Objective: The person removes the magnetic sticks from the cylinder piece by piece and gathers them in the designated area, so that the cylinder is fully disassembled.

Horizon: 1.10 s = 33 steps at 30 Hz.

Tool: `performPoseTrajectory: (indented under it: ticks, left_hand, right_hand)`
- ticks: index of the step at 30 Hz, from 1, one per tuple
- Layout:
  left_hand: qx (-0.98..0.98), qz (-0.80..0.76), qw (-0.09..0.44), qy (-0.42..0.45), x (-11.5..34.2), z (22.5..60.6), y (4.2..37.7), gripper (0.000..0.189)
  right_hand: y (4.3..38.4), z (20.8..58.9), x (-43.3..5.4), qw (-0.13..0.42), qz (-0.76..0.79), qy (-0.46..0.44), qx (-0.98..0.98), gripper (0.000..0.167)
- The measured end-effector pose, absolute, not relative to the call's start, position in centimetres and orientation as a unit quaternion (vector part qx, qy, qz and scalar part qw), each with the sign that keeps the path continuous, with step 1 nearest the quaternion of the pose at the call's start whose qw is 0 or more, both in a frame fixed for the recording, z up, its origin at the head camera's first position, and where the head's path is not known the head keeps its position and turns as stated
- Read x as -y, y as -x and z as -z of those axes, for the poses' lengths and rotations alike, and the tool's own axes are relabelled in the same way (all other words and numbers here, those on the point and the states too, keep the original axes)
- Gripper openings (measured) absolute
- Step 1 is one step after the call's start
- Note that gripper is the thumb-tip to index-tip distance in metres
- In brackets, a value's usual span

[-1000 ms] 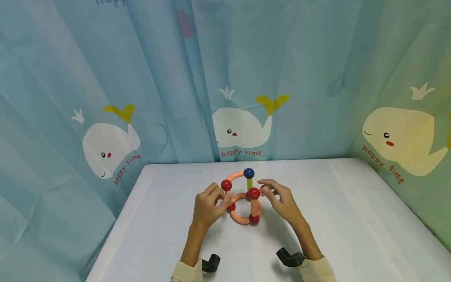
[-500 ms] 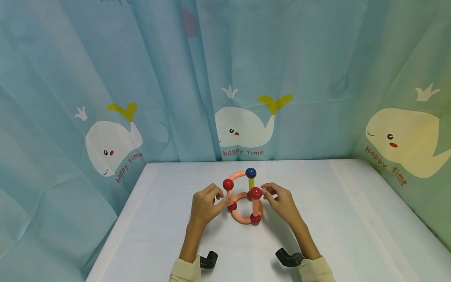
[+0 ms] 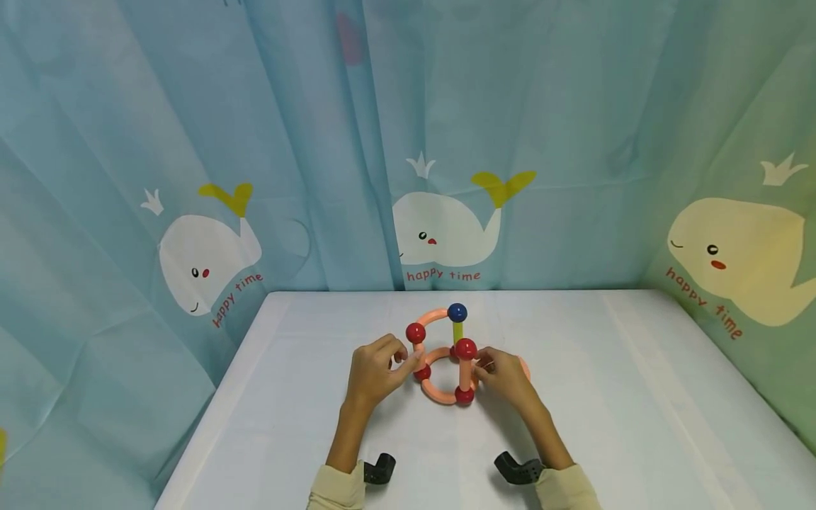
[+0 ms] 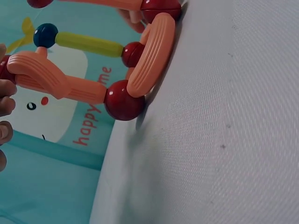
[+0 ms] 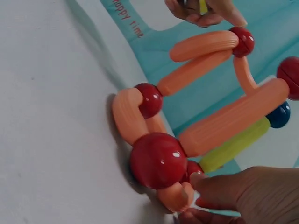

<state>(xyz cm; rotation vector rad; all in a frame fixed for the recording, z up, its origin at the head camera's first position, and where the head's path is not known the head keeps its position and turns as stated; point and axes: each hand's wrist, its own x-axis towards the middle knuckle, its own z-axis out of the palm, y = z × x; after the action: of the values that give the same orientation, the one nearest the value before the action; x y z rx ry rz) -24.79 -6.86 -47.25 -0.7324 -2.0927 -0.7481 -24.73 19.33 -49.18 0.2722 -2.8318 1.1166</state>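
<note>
A ball-and-stick building toy stands on the table: an orange curved-stick ring (image 3: 438,394) at the bottom, uprights rising from red balls. A red ball (image 3: 466,348) tops the front upright; a blue ball (image 3: 457,312) tops the lime stick (image 3: 457,331). My left hand (image 3: 376,372) is beside the left upright, thumb extended toward it, fingers loosely curled. In the right wrist view, a left fingertip reaches the left upright's red ball (image 5: 243,42), where a curved stick (image 5: 201,45) has a free end. My right hand (image 3: 505,377) pinches the ring's right curved stick (image 5: 174,199), partly hidden by fingers.
The white table (image 3: 306,397) extends around the toy, with its back edge against a blue whale-print curtain (image 3: 331,177). An orange curved end (image 3: 525,367) peeks out beyond my right hand. Black wrist mounts (image 3: 380,469) sit near both cuffs.
My right hand has moved down from beside the front upper red ball to the ring's right side. An orange curved end has come into view behind it. The left hand stays beside the left upright.
</note>
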Motion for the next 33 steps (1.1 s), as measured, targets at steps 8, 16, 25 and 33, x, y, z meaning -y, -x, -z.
performPoseTrajectory:
  ticks: [8, 16, 25, 33]
  left_hand:
    - [0.798, 0.31, 0.408, 0.318, 6.4, 46.3, 24.2, 0.027]
    - [0.773, 0.274, 0.404, 0.405, 4.1, 45.3, 23.1, 0.017]
    - [0.832, 0.212, 0.328, 0.393, 1.2, 46.8, 22.4, 0.028]
    - [0.88, 0.208, 0.264, 0.336, -0.4, 47.7, 22.2, 0.029]
  right_hand:
    - [24.4, 49.0, -18.7, 0.026, -0.359, -0.071, 0.93, 0.024]
    - [24.4, 48.9, -18.6, 0.028, -0.354, -0.07, 0.932, 0.024]
    - [24.0, 47.7, -19.1, 0.081, -0.361, -0.075, 0.926, 0.02]
    - [23.3, 45.3, -19.1, 0.202, -0.42, -0.132, 0.875, 0.015]
